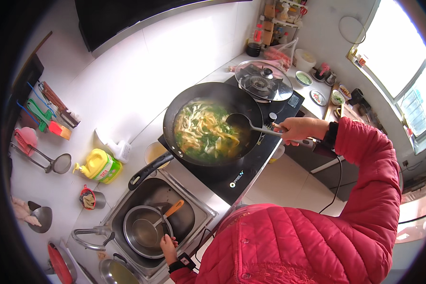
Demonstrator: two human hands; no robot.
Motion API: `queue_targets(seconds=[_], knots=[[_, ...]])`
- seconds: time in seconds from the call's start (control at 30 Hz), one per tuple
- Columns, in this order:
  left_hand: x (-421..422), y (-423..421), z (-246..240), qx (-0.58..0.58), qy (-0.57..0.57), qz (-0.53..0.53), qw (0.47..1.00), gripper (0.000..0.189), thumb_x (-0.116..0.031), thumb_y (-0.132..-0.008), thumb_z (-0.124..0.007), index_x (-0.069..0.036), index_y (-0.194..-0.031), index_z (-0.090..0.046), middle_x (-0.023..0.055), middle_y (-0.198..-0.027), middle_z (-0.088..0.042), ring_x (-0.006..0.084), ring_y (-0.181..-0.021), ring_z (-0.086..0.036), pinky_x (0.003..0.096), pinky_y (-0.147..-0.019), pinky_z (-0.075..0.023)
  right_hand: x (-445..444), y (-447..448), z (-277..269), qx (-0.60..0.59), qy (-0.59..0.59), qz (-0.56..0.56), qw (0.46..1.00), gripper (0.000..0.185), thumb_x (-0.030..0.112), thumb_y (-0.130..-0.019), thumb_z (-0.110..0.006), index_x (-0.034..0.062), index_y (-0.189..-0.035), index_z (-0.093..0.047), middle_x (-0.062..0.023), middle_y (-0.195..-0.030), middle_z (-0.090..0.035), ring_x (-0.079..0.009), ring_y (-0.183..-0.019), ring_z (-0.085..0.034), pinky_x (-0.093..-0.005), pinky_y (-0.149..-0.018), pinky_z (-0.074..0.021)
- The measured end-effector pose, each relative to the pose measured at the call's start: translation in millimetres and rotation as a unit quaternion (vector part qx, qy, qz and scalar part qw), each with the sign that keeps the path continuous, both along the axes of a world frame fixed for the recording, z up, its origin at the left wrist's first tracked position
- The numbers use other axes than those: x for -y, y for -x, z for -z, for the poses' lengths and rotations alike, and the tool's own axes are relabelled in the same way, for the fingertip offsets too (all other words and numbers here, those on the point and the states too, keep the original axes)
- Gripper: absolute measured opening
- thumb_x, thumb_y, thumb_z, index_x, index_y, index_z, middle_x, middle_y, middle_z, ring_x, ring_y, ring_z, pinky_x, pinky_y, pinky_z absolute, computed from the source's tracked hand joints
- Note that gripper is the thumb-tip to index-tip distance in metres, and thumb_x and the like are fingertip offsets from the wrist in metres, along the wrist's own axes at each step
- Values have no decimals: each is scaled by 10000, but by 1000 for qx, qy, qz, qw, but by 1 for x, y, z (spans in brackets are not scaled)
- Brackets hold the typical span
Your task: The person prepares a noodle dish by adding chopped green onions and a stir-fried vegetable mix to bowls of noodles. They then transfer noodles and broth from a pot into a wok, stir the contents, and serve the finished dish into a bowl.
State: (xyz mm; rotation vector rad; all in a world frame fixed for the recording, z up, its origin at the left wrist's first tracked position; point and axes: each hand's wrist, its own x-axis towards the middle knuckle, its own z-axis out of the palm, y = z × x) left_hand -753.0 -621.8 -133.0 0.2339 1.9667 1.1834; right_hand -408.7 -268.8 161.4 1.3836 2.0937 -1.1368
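Observation:
My right hand [291, 130] grips the grey handle of a ladle [238, 120]. The ladle's black bowl rests in a wok [213, 88] of broth with flat noodles [195, 120] and leafy greens [213, 143]; faint steam rises from it. A thin light-brown stick end also shows by my right fingers. At the sink, my left hand [168, 245] closes on a dark-handled utensil [162, 227] over the rim of a metal basin [127, 227]. The utensil's far end is hard to make out. An orange-handled tool [174, 208] leans in the same basin, which holds water.
The wok stands on a black gas hob [213, 184], its handle [149, 170] reaching over the sink [184, 188]. A glass lid [284, 88] covers the rear burner. Bowls [304, 78] line the far counter. A yellow detergent bottle [101, 167] and faucet [92, 234] stand beside the sink.

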Motion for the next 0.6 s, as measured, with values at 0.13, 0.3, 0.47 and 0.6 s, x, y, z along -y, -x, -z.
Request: queue_targets(seconds=[0.13,0.3,0.47,0.6], knots=[[3,7,12,-13,23,32,999,237,-224,-807,-391,-8,-755,-475,43,-594,-511,92,-414,-462,207,-367,-384,27,15,-7,-58,53,92,993,256,103,-689,-401,1,-914,-467,-26,-598,-509,-86,-463,-466,-214,-384,-358],[8,21,29,-62,75,111,989,213,-193,-779,-440,11,-789,-500,70,-596,-522,120,-435,-491,229,-384,-401,29,31,-1,-104,18,75,992,236,97,-689,-408,0,-890,-481,-28,-586,-508,-78,-446,-453,-216,-378,-356],[7,30,37,-227,160,221,935,245,-198,-726,-495,30,-810,-526,168,-671,-555,280,-615,-553,353,-564,-433,4,32,14,-129,-226,-80,962,193,107,-682,-428,21,-848,-479,-108,-620,-534,-230,-522,-518,-315,-491,-414],[-6,23,5,-359,199,269,871,264,-205,-714,-505,25,-836,-540,199,-747,-547,319,-737,-530,375,-662,-406,-11,22,33,-123,-330,-204,913,176,104,-652,-465,18,-805,-455,-168,-650,-519,-339,-644,-505,-389,-573,-408]])
